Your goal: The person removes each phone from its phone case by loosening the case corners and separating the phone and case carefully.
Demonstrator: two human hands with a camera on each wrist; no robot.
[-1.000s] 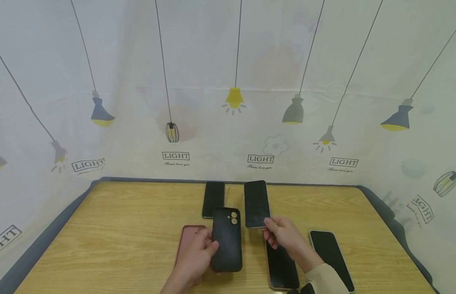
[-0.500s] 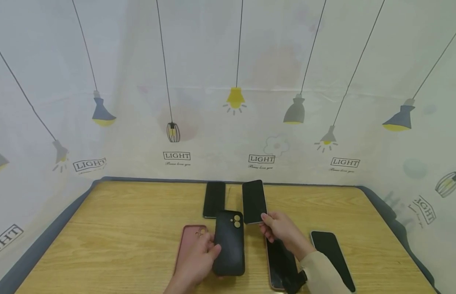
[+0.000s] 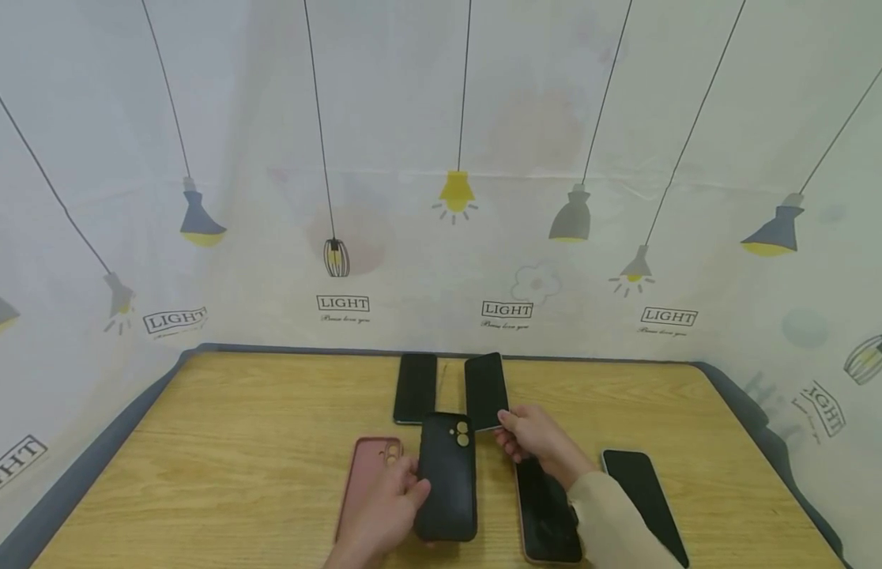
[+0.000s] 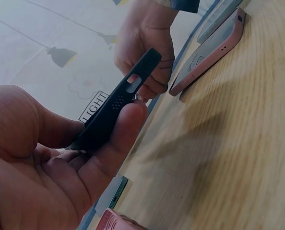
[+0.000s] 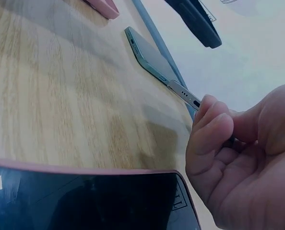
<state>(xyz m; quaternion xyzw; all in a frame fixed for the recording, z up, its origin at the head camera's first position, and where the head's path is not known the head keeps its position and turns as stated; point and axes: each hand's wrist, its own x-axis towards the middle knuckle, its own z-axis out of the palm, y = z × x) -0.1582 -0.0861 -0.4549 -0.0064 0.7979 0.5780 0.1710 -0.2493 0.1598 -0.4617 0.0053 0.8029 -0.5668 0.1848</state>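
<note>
My left hand (image 3: 384, 502) grips a black phone case (image 3: 446, 482) by its left edge, thumb on one face and fingers behind; camera cutouts show at its upper right. In the left wrist view the case is held clear of the wooden table, with a slot in its edge. Beyond it, my right hand (image 3: 537, 442) pinches the lower right corner of a dark-screened phone (image 3: 487, 391). Seen from the right wrist, that phone's pale bottom edge (image 5: 183, 92) sticks out from the curled fingers, above the table. The phone's lower left corner lies close to the top of the case.
A pink phone case (image 3: 363, 474) lies left, partly behind my left hand. Another dark phone (image 3: 416, 387) lies at the back. A pink-edged phone (image 3: 546, 514) rests under my right forearm, and a further phone (image 3: 646, 502) is at the right. A printed curtain (image 3: 441, 261) surrounds the table (image 3: 199, 458).
My right hand has brought the phone a little left and down, nearer to the black case. My left hand has shifted the case slightly right and down.
</note>
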